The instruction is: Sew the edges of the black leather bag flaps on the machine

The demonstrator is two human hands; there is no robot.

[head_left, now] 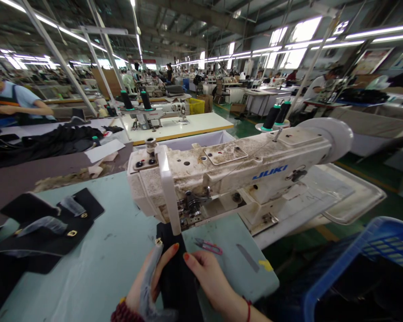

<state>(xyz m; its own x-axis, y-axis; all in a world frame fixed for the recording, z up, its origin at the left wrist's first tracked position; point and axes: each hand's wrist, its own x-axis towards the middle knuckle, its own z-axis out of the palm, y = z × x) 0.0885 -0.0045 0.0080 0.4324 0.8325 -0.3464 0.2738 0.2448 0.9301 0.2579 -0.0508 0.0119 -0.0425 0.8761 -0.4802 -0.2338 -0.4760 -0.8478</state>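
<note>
A narrow black piece (176, 268) lies on the pale green table (114, 250) and runs under the head of a worn white JUKI sewing machine (228, 179). My left hand (147, 281) presses its left edge, with a grey strip lying over the fingers and a small gold fitting by the strip's tip. My right hand (208, 277) rests flat against the piece's right edge. Small pink thread snips (208, 246) lie just beyond my right fingers.
A stack of black pieces (43, 228) with gold fittings and grey strips sits at the left. A blue plastic basket (366, 268) stands at the right. More sewing tables, thread cones (277, 115) and other workers fill the hall behind.
</note>
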